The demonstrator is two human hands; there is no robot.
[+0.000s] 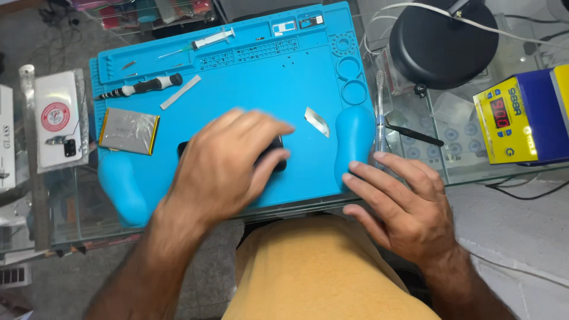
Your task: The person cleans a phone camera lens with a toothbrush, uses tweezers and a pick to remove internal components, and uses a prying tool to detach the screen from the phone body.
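Note:
My left hand (228, 163) lies palm down over a black phone (274, 159) on the blue silicone work mat (284, 83); only the phone's dark edges show around the fingers, and the hand is blurred. My right hand (403, 204) rests with fingers apart at the mat's near right corner, beside the blue wrist pad (354, 139), its fingertips touching a clear-handled toothbrush (380, 112). It holds nothing.
On the mat lie a silver battery (129, 130), a black-handled screwdriver (145, 86), a syringe (204, 41), a grey strip (180, 92) and a small metal piece (317, 121). Black tweezers (415, 135), a black round lamp base (444, 41) and a yellow-blue station (524, 115) stand right. A white phone back (57, 118) lies left.

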